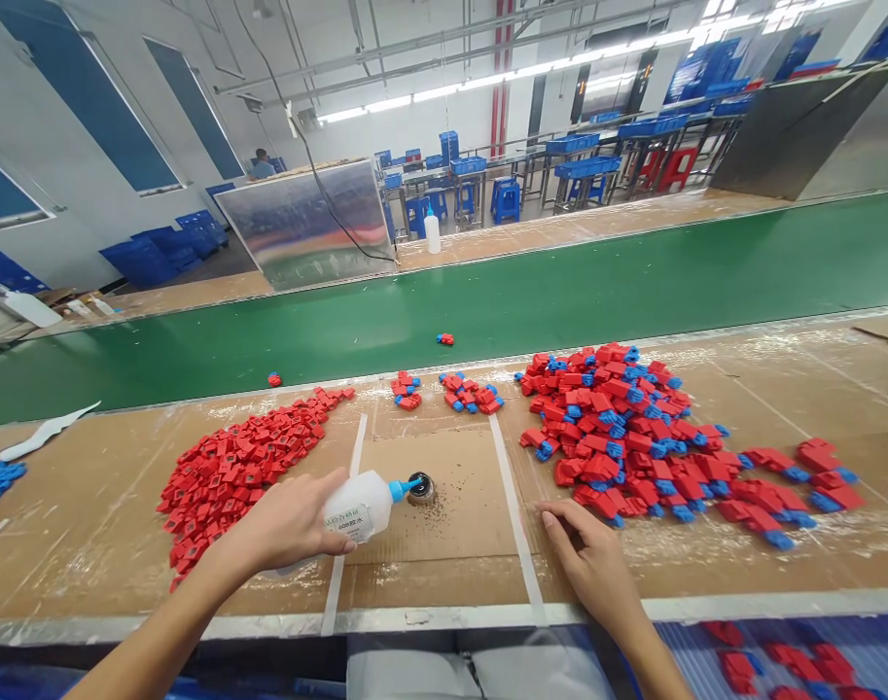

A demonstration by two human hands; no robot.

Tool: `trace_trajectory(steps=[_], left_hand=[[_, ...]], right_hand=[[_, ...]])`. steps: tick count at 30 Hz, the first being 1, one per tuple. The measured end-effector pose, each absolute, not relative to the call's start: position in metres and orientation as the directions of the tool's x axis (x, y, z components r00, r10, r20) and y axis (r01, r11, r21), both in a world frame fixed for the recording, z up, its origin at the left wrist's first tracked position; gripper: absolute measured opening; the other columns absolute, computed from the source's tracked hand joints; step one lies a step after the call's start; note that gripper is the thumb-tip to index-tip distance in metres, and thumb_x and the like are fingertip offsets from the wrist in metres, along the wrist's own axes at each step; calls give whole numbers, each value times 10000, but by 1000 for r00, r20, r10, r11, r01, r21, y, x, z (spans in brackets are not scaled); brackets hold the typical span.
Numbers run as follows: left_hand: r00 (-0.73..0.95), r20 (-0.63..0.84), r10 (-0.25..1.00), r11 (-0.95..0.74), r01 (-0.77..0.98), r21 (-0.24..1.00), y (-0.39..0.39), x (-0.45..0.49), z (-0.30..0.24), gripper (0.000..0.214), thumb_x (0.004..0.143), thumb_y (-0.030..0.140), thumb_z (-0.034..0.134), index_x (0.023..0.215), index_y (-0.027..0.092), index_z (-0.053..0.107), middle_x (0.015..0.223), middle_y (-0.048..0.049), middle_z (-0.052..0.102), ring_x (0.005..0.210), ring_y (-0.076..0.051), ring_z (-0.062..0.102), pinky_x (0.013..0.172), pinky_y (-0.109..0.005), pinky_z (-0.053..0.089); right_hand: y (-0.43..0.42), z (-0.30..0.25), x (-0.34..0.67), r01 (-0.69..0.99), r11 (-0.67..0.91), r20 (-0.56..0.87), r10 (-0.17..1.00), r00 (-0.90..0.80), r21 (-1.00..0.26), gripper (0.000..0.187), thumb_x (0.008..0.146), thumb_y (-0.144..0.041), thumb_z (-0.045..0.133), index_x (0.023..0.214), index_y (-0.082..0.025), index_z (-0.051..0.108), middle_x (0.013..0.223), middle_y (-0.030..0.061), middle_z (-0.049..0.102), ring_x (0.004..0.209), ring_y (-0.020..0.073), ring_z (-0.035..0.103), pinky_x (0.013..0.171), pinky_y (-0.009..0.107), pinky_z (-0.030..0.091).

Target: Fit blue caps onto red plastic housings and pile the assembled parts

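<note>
The squeeze bottle is white plastic with a blue nozzle, and it lies tilted almost on its side above the brown cardboard that covers the bench. Its small white label has dark print, with characters too small and curved to read reliably. The left hand is closed around the bottle's body, and the nozzle tip points at a small dark metal ring, just beside it. Dark specks are scattered over the cardboard around the ring.

The right hand lies open and relaxed, its fingers slightly curved on the cardboard, just beside a large heap of red plastic parts with blue ends. Two smaller clusters of these parts sit near the far edge of the bench, and a dense pile of red parts lies left of the bottle. Two white tape strips run across the bench on either side of the ring.

Beyond the bench runs a green conveyor belt with a few stray parts on it. Farther off stand another white bottle, blue crates and a co-worker.
</note>
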State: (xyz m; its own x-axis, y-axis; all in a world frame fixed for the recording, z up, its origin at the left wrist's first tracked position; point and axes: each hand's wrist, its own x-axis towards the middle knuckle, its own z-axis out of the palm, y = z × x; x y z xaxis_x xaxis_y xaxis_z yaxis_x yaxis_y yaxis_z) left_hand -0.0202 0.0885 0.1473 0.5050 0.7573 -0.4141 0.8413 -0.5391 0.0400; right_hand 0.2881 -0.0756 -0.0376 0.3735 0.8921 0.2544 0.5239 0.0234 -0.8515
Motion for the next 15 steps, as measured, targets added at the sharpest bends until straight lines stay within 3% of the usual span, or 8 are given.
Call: trace_trajectory(steps=[15], left_hand=[[523,-414,745,-550,833,62,90,-20,147,559,644,539,667,1112,242,603,924,-78,712,822,-318,645,640,-325,415]], right_hand=[[-76,-43,290,514,42,263,892,366,-857,284,967,-366,474,1001,-173,679,888,64,680,792,202,621,702,295,472]])
